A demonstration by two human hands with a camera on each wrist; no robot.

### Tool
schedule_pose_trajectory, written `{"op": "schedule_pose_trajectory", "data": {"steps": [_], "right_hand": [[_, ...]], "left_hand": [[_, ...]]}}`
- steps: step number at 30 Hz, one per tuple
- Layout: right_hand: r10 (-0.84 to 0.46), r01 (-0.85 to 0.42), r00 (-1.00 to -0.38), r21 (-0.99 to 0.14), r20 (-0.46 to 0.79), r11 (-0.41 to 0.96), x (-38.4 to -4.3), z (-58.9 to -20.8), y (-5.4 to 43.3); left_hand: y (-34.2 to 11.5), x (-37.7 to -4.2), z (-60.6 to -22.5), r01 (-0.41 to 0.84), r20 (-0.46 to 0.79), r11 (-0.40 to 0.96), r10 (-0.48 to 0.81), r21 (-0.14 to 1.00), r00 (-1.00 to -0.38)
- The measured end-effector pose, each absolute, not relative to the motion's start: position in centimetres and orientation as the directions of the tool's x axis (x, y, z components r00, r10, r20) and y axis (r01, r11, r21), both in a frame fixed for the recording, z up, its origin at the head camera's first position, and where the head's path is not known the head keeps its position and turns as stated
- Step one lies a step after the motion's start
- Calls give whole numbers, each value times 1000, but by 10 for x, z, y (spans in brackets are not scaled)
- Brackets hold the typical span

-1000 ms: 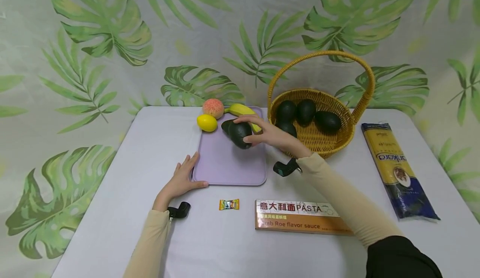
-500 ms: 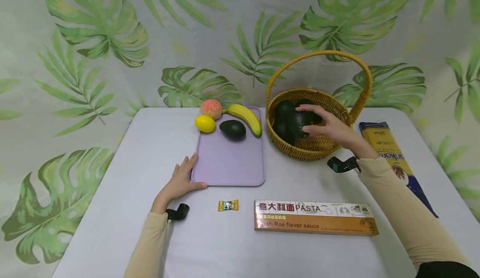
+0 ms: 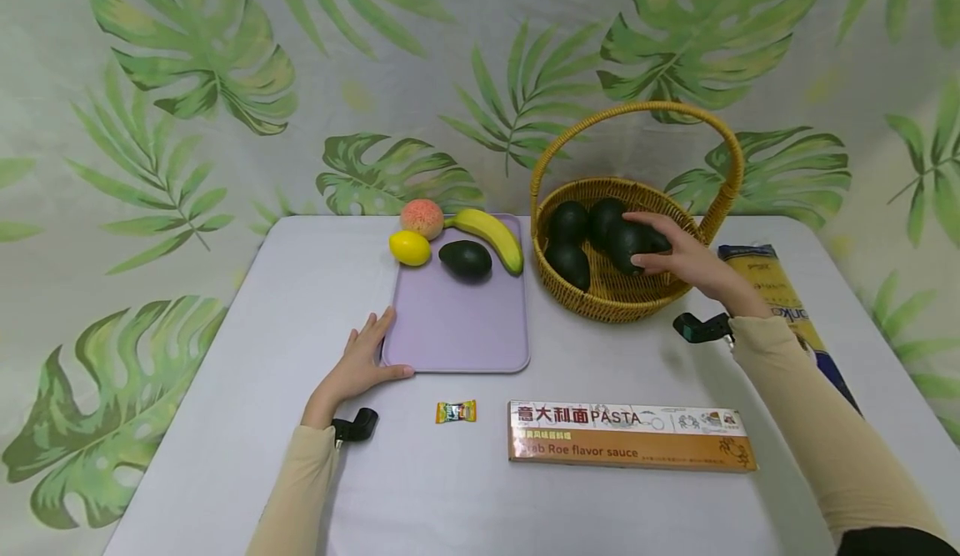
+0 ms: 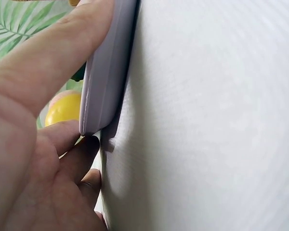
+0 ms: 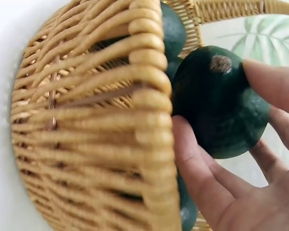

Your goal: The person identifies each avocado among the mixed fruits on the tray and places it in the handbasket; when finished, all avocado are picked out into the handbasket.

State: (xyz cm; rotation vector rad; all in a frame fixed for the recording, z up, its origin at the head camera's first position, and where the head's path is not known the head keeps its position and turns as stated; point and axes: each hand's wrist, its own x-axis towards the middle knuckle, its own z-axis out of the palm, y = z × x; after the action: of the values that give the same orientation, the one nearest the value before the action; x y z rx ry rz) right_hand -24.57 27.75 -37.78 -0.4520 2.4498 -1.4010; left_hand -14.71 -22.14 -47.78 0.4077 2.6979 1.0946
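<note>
My right hand [image 3: 686, 260] grips a dark green avocado [image 3: 624, 247] between thumb and fingers, inside the basket's opening. In the right wrist view this avocado [image 5: 216, 106] shows its brown stem end right by the woven rim. Several other avocados [image 3: 567, 267] lie in the wicker basket [image 3: 615, 310]; one is partly covered by the held one. My left hand [image 3: 360, 363] rests at the near left corner of the purple tray [image 3: 461, 331], fingers extended along its side and thumb [image 4: 62, 53] along its front edge.
On the tray are another avocado [image 3: 466, 261], a banana [image 3: 491, 235], a lemon [image 3: 409, 248] and a peach [image 3: 422, 219]. In front lie a small wrapped candy [image 3: 456, 411] and a pasta box [image 3: 632, 437]. A pasta bag [image 3: 765, 277] lies right, partly behind my forearm. The basket's tall handle [image 3: 652, 106] arches above it.
My right hand has carried the avocado from above the tray rightward into the basket, then slightly further right within it. The left hand has stayed at the tray corner.
</note>
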Motion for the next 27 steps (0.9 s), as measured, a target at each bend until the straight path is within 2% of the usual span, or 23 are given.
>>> {"op": "schedule_pose_trajectory", "data": {"steps": [12,20,27], "right_hand": [[-454,-233,-887,-764,-86,602,-258,-386,254],[-478,-231,-862,-706,-171,669,-262,-385,246],[-413,-190,-897,-709,-156,680,-255,-379,252]], "left_hand": [[-223,-148,-481,187,-71,682,331,707,-941],[-222,-149,-481,187,-69,681,331,708,-941],[-223,-149,-481,183,-71,682,327,708,-942]]}}
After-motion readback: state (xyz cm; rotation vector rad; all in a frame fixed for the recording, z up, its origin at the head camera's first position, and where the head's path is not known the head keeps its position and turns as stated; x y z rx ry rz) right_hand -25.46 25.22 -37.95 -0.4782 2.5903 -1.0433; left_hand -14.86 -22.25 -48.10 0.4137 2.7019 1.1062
